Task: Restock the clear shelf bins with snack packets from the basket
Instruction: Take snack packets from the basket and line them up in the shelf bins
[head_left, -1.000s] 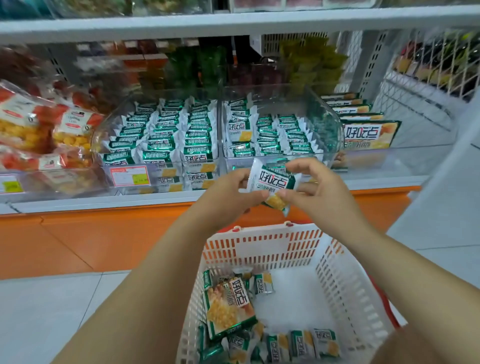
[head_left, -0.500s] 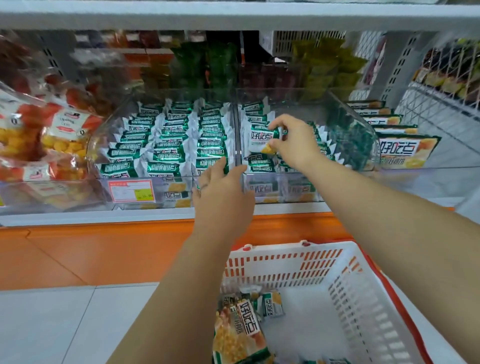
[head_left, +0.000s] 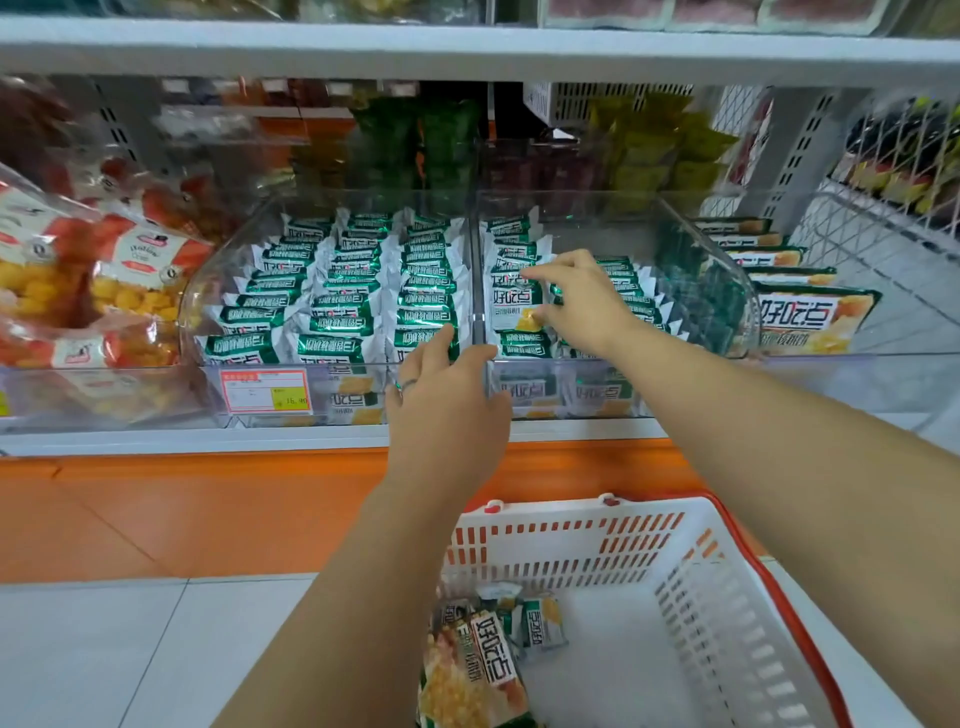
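Up at shelf height, restocking moves on

Held by both hands above the white slotted plastic basket (head_left: 571, 540) a second ago, the small green-and-white snack packet (head_left: 511, 309) now stands in the right-hand clear plastic bin (head_left: 701, 234). The right hand (head_left: 582, 301) pinches it between thumb and fingers. This placement looks nearly done. The left hand (head_left: 447, 410) holds nothing; its fingers lie loosely straight at the bins' divider. Its forearm and the frame edge hide most of the basket's remaining packets.
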